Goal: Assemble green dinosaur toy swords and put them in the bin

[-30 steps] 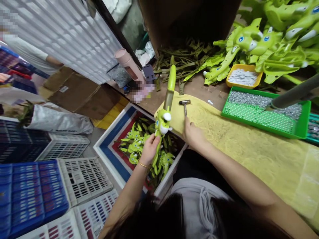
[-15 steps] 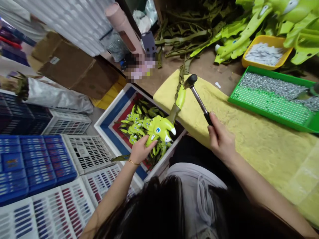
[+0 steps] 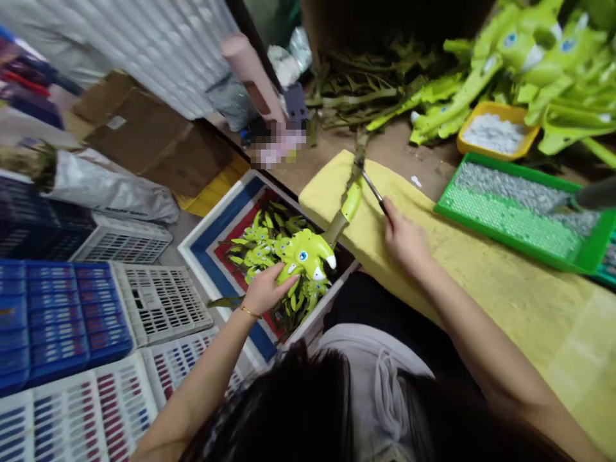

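A soft yellow pad [image 3: 500, 308] lies on the bench beside a box [image 3: 216, 224] of toys. From here, I see my left hand [image 3: 262, 290] closed around a green toy [image 3: 305, 253] above the box. Its strap [image 3: 359, 157] reaches across the pad. My right hand [image 3: 407, 242] grips a hammer [image 3: 373, 191], which has just swung down, and its blurry head is now by the strap.

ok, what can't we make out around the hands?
All head view:
Hammer head, in right hand: blurred against the strap.
Toy underside: hidden by left hand.
Bin floor: hidden by piled toys.
Green tray right end: under grey tube, cut off by the edge.
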A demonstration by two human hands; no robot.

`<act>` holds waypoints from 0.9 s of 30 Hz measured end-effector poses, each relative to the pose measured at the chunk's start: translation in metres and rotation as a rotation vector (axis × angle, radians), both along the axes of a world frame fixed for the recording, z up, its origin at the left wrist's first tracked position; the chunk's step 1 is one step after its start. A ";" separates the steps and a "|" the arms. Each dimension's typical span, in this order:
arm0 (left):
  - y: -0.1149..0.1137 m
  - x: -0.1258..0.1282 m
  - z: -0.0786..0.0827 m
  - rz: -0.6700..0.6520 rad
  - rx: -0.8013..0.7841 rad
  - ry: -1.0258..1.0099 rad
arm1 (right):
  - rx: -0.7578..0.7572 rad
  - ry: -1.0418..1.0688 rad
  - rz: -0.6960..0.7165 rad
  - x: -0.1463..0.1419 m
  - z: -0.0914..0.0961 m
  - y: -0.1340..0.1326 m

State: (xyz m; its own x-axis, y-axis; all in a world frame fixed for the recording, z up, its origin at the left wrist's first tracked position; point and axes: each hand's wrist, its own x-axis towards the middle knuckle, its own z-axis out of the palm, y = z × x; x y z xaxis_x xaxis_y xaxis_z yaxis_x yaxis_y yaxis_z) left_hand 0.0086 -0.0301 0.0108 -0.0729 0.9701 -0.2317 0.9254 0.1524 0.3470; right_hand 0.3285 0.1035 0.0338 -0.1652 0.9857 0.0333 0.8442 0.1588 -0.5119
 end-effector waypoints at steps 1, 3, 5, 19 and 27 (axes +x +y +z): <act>0.000 0.003 0.002 -0.003 0.002 -0.011 | -0.037 -0.050 0.011 0.000 -0.003 0.002; 0.002 0.012 0.001 -0.005 0.033 -0.014 | 0.009 -0.049 -0.010 0.005 -0.006 0.001; 0.009 0.025 -0.005 -0.003 0.062 -0.024 | 0.111 0.003 -0.029 0.013 -0.006 -0.006; 0.027 0.042 -0.027 0.066 0.039 -0.198 | 0.170 -0.028 0.299 0.011 0.044 -0.061; 0.017 0.045 -0.041 0.026 0.181 0.023 | 0.050 -0.091 0.290 0.006 0.021 -0.068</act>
State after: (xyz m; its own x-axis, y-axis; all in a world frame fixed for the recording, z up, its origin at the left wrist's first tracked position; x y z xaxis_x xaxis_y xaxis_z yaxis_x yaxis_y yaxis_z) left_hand 0.0539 -0.0131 -0.0304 -0.1020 0.9934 -0.0519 0.9300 0.1138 0.3496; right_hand 0.3341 0.0355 0.0547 -0.4440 0.8944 0.0530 0.8021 0.4232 -0.4214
